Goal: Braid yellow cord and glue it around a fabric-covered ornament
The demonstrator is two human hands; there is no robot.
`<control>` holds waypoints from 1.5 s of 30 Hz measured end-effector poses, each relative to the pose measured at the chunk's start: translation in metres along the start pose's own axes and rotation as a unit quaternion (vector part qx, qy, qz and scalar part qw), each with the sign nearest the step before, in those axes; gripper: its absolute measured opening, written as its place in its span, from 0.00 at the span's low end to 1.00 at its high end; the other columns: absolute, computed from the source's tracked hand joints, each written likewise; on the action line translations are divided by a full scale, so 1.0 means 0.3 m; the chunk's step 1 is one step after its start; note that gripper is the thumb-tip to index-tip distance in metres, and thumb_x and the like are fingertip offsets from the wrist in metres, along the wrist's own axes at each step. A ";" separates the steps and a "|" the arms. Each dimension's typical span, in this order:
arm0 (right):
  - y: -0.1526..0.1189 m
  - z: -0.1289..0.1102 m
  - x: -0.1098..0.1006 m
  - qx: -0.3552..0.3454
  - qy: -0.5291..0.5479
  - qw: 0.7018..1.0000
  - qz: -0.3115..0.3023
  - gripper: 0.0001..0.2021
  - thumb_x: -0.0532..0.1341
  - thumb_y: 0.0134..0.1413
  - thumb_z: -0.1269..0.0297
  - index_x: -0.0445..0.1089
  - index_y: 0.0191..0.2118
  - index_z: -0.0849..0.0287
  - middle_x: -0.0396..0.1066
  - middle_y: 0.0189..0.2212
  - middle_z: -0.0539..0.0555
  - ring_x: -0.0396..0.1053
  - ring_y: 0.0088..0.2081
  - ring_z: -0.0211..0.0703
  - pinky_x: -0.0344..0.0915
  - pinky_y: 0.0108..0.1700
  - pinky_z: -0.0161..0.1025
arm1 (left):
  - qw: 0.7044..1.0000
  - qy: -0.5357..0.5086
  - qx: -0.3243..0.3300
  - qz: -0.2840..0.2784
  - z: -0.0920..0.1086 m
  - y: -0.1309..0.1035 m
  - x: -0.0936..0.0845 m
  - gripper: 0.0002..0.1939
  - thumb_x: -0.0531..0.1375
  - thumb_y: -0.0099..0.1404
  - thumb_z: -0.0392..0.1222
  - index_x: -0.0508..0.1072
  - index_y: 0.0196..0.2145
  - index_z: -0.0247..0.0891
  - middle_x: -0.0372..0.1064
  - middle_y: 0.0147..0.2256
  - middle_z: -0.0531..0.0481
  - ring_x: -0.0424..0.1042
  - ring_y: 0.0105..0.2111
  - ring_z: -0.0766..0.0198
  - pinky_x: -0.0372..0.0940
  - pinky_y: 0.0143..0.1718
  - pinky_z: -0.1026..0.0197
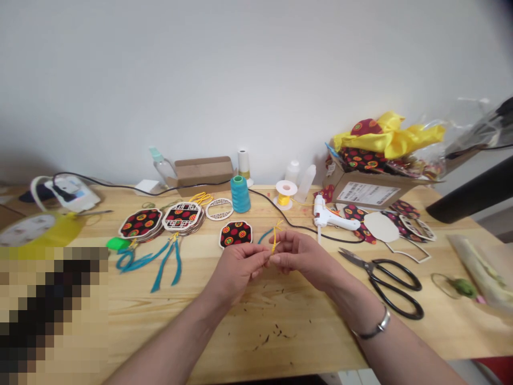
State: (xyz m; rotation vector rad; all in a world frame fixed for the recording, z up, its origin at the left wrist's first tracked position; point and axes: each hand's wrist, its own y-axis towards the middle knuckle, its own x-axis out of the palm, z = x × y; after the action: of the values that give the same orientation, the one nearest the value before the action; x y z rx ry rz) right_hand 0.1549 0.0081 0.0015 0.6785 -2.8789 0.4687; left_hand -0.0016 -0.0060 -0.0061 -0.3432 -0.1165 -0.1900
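My left hand and my right hand meet over the middle of the wooden table, fingertips pinched together on a short yellow cord. The cord's ends stick up between the two hands. A teal tassel strand curves just behind my fingers. A fabric-covered pendant piece with red and orange dots lies right behind my left hand. My right wrist wears a metal bracelet.
Black scissors lie to the right, a white glue gun behind them. Finished ornaments with teal tassels sit at left. A teal thread cone, yellow cord spool and fabric-filled cardboard box stand at the back.
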 end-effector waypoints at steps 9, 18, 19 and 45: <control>0.005 0.001 -0.013 -0.016 0.011 1.000 0.014 0.15 0.66 0.36 0.66 0.65 0.33 0.62 0.66 0.25 0.49 0.60 0.23 0.31 0.55 0.24 0.31 | 1.000 0.011 0.003 -0.002 -0.001 -0.004 0.000 0.09 0.62 0.52 0.43 0.74 0.23 0.32 0.62 0.19 0.54 0.49 0.15 0.77 0.41 0.17 0.68; -0.004 -0.009 -0.020 0.011 -0.030 0.999 -0.013 0.10 0.62 0.45 0.60 0.70 0.30 0.63 0.66 0.23 0.49 0.60 0.22 0.30 0.57 0.26 0.31 | 1.000 0.019 0.013 -0.010 -0.002 -0.001 -0.004 0.11 0.61 0.52 0.45 0.73 0.23 0.32 0.62 0.19 0.54 0.49 0.16 0.76 0.41 0.18 0.68; -0.005 -0.007 -0.019 0.024 -0.024 0.999 -0.018 0.12 0.60 0.47 0.57 0.70 0.28 0.63 0.66 0.22 0.49 0.60 0.22 0.30 0.58 0.26 0.31 | 1.000 0.023 0.012 -0.011 0.000 -0.002 -0.003 0.10 0.61 0.52 0.44 0.73 0.24 0.33 0.61 0.19 0.55 0.48 0.16 0.75 0.41 0.18 0.68; 0.011 0.026 -0.025 0.038 0.033 0.998 -0.046 0.11 0.65 0.41 0.62 0.63 0.28 0.62 0.68 0.18 0.48 0.64 0.19 0.31 0.54 0.20 0.28 | 0.995 0.095 -0.007 -0.013 0.020 -0.014 0.008 0.10 0.59 0.51 0.43 0.67 0.17 0.35 0.53 0.14 0.59 0.46 0.15 0.74 0.41 0.18 0.67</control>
State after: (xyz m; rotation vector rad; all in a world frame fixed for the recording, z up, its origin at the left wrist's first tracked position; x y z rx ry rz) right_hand 0.1594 0.0113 -0.0083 0.7890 -2.7666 0.5798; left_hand -0.0007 -0.0083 0.0011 -0.3363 0.0688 -0.2485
